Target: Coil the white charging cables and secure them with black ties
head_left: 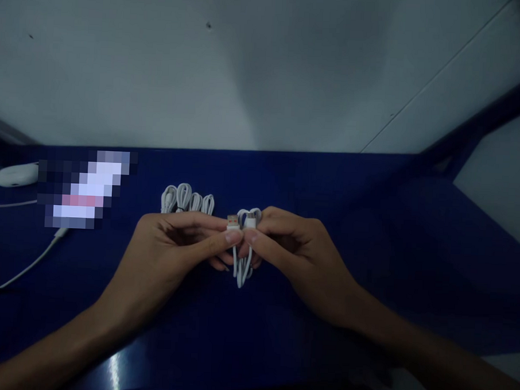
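Between my two hands is a coiled white USB cable (239, 279), its two plugs side by side and pointing away from me. My left hand (184, 243) pinches the wider USB plug with the orange inside. The smaller plug is gripped by the thumb and fingers of my right hand (288, 242). Loops of the cable show above and below the fingertips; the rest is hidden by the fingers. Just beyond my left hand lie several more coiled white cables (183, 197), partly covered by it.
A blue table (253, 344) meets a pale wall (162, 70) at the back. At the left lie a pixelated lit phone (88, 187) with a white charging cord (37, 260) and a white rounded object (16, 175).
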Tool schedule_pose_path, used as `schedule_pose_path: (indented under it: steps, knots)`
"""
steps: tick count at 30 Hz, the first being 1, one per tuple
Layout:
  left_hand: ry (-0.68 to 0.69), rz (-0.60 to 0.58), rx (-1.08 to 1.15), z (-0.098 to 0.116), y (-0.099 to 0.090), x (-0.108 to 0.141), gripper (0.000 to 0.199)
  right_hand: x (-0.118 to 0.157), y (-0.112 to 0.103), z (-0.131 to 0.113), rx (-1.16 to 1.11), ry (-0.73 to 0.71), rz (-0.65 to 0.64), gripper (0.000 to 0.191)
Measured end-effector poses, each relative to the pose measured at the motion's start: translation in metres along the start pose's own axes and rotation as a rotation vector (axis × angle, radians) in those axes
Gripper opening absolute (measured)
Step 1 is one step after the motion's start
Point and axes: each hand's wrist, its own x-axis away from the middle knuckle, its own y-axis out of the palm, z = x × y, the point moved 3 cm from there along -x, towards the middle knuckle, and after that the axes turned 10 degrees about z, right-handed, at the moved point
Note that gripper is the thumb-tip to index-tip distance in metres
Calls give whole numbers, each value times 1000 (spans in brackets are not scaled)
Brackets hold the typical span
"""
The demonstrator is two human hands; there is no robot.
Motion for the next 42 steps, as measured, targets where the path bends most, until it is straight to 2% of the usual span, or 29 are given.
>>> schedule_pose_path:
  steps: [5, 15, 42]
  knots:
    - [-7, 7, 5, -2, 0, -2, 6, 0, 0, 0, 8, -13, -17, 28]
    - [-39, -7, 54, -8, -4, 0, 20, 0, 0, 4, 5, -32, 4, 29]
    - [-64, 28, 37, 0, 1, 3, 16, 0, 3, 2, 14, -10, 3, 25]
